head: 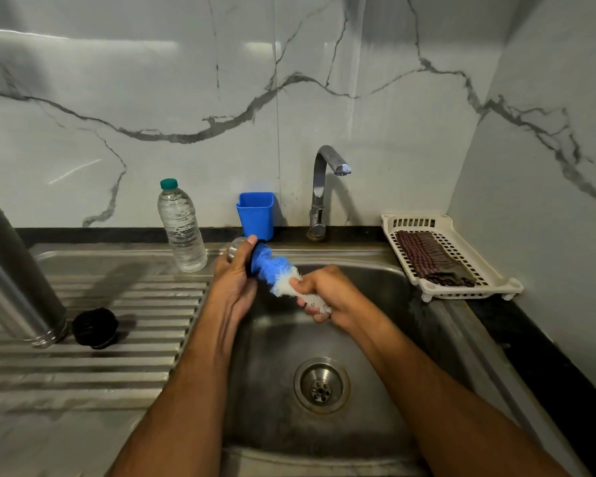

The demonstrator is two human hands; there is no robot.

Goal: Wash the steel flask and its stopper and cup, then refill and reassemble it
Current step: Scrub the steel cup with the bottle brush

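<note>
My left hand grips the steel cup over the sink's back left corner; only the cup's base and dark rim show past my fingers. My right hand grips a blue and white bristle brush, whose blue end is pushed into the cup's mouth. The steel flask stands on the ribbed draining board at the far left, its top out of frame. Its black stopper lies beside the flask's base.
A steel sink with a drain lies below my hands. The tap is not running. A plastic water bottle and a blue holder stand at the back. A white basket holding a checked cloth sits right.
</note>
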